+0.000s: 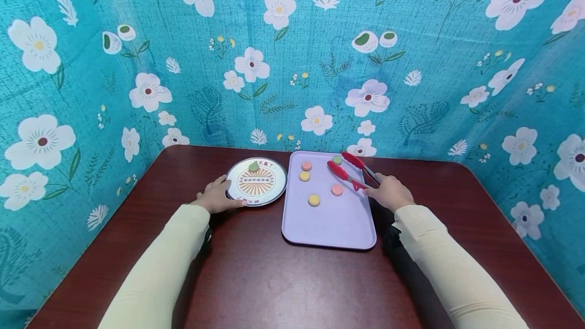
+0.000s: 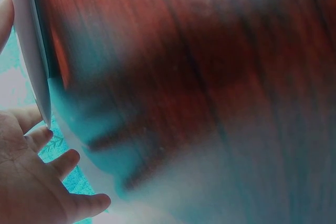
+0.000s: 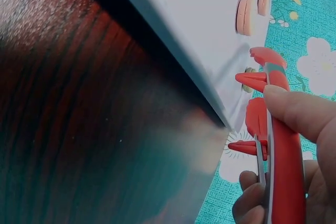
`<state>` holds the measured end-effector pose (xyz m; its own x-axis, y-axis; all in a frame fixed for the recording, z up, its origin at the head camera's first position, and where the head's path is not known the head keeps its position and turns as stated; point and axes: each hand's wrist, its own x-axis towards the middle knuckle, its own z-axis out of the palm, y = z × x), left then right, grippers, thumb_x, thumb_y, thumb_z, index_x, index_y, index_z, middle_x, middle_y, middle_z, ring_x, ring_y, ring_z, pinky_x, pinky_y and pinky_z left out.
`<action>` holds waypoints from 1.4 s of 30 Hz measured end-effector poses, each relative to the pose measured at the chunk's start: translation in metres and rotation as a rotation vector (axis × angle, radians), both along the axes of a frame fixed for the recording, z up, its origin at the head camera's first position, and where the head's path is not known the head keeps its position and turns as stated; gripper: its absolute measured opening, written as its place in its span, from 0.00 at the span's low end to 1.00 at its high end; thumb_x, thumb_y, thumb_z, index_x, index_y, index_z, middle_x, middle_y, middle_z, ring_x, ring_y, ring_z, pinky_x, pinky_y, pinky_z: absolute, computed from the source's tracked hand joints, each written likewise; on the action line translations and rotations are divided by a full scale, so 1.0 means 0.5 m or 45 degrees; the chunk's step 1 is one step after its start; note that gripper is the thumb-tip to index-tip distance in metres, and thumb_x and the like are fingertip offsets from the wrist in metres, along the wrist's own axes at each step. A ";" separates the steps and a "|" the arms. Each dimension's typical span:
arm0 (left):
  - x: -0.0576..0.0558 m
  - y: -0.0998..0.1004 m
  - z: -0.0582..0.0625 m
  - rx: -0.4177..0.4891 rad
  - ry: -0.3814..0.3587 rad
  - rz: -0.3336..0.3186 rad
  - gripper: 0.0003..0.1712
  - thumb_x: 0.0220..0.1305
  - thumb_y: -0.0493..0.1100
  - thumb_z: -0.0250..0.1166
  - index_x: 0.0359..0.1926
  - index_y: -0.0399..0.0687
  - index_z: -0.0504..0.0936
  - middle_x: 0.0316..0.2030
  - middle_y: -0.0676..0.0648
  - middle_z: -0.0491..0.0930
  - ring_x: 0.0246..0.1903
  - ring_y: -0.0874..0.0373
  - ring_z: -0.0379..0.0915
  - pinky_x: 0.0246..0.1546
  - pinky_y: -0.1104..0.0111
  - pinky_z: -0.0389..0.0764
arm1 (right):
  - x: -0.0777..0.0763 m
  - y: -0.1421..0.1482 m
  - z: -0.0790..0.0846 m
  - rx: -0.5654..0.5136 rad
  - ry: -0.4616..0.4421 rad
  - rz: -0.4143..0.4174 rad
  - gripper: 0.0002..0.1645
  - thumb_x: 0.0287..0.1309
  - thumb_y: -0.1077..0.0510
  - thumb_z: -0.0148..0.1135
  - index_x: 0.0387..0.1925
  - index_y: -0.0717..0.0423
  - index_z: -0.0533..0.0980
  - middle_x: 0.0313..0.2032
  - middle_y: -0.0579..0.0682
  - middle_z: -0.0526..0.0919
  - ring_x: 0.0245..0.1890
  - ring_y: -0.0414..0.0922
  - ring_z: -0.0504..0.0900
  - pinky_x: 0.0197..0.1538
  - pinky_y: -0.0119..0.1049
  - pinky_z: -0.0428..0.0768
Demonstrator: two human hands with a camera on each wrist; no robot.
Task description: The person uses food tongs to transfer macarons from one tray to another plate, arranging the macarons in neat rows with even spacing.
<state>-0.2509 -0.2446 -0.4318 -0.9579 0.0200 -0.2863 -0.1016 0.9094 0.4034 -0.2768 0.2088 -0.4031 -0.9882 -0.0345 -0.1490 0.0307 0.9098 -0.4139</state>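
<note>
At the left edge of a white plate [image 1: 277, 192] with a printed sunburst, my left hand [image 1: 217, 197] rests with its thumb and fingertips against the rim. Its other fingers [image 2: 65, 163] are spread and extended in the left wrist view. A green macaron [image 1: 253, 167] lies near the plate's far side. My right hand [image 1: 391, 193] grips red tongs [image 1: 352, 183], thumb along one arm. The tongs' red heads stand apart, on either side of a green macaron [image 1: 337, 160] near the tray's far edge. The lilac tray [image 1: 329, 227] lies right of the plate.
Pink macarons [image 1: 336, 190] and yellow macarons [image 1: 314, 200] lie scattered on the tray. Under everything is a dark reddish wooden table [image 1: 256, 278]. A teal floral cloth [image 1: 292, 90] hangs behind and along both sides of the table.
</note>
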 end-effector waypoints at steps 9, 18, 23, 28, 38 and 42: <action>0.002 0.000 0.002 0.004 -0.005 0.006 0.61 0.52 0.70 0.65 0.74 0.39 0.53 0.74 0.35 0.44 0.70 0.33 0.41 0.62 0.31 0.47 | -0.002 0.001 -0.004 0.001 -0.018 -0.003 0.45 0.60 0.47 0.64 0.68 0.69 0.59 0.54 0.69 0.75 0.44 0.57 0.75 0.48 0.57 0.78; 0.004 0.000 0.002 0.003 -0.001 0.006 0.60 0.52 0.71 0.65 0.74 0.40 0.53 0.74 0.35 0.44 0.70 0.33 0.41 0.62 0.31 0.46 | -0.005 0.003 -0.005 0.018 -0.043 -0.002 0.45 0.60 0.47 0.63 0.69 0.69 0.58 0.53 0.69 0.75 0.44 0.57 0.74 0.46 0.55 0.78; 0.004 0.000 0.002 -0.002 -0.005 0.007 0.60 0.52 0.71 0.65 0.74 0.40 0.53 0.74 0.35 0.44 0.70 0.33 0.41 0.62 0.31 0.46 | -0.005 0.000 -0.002 0.031 -0.062 -0.002 0.46 0.61 0.47 0.63 0.70 0.69 0.56 0.57 0.70 0.72 0.48 0.59 0.73 0.49 0.57 0.77; 0.005 0.001 0.002 -0.003 -0.007 0.004 0.61 0.52 0.71 0.65 0.74 0.40 0.52 0.74 0.35 0.44 0.70 0.33 0.40 0.62 0.32 0.46 | -0.005 -0.002 -0.001 0.042 -0.076 -0.005 0.48 0.60 0.47 0.64 0.71 0.68 0.54 0.60 0.70 0.69 0.51 0.61 0.72 0.51 0.59 0.76; 0.006 0.003 0.006 0.011 -0.012 0.011 0.60 0.52 0.70 0.65 0.74 0.40 0.53 0.74 0.35 0.44 0.70 0.33 0.40 0.63 0.32 0.44 | -0.007 0.000 0.001 0.026 -0.087 -0.014 0.47 0.60 0.47 0.64 0.71 0.67 0.54 0.59 0.70 0.70 0.50 0.60 0.72 0.49 0.58 0.77; 0.006 0.002 0.006 0.018 -0.018 0.011 0.60 0.52 0.70 0.65 0.74 0.40 0.52 0.74 0.35 0.44 0.70 0.33 0.39 0.63 0.31 0.42 | -0.008 0.001 0.000 0.020 -0.091 -0.014 0.47 0.60 0.47 0.64 0.71 0.67 0.55 0.57 0.69 0.72 0.49 0.60 0.73 0.48 0.57 0.78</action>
